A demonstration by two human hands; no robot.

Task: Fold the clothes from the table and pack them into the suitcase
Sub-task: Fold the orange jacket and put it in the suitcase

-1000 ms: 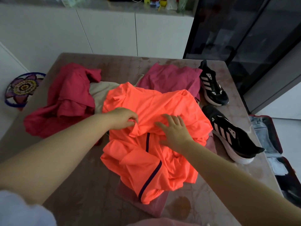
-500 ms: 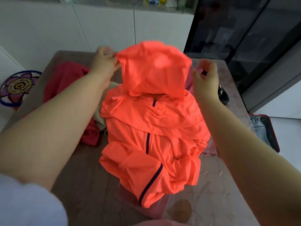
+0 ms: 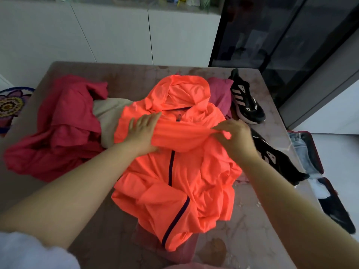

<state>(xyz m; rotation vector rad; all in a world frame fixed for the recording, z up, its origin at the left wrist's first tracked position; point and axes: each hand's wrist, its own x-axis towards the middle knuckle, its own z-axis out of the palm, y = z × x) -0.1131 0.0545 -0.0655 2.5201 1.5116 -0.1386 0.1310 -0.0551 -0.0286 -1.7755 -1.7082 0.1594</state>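
Observation:
A bright orange hooded jacket [image 3: 180, 171] with a dark zip lies crumpled in the middle of the table [image 3: 242, 220], its hood spread toward the far side. My left hand [image 3: 142, 131] lies on the jacket's chest with fingers straight, pressing the fabric. My right hand [image 3: 236, 136] pinches a fold of the jacket on its right shoulder. A red garment [image 3: 58, 129] is heaped on the left, a beige one [image 3: 108, 113] beside it, and a pink one [image 3: 221, 92] behind the hood. The open suitcase [image 3: 318, 167] lies on the floor at the right, with folded clothes inside.
Two black sneakers with white stripes sit on the table's right side, one [image 3: 246, 101] at the back and one [image 3: 277, 160] partly behind my right forearm. White cabinets [image 3: 116, 35] stand behind the table and a dark glass door [image 3: 281, 35] at the right. A patterned mat [image 3: 9, 105] lies on the floor, left.
Both hands had lifted the hood up high; it is now laid down flat toward the far side. My hands have come down onto the jacket's chest and shoulder.

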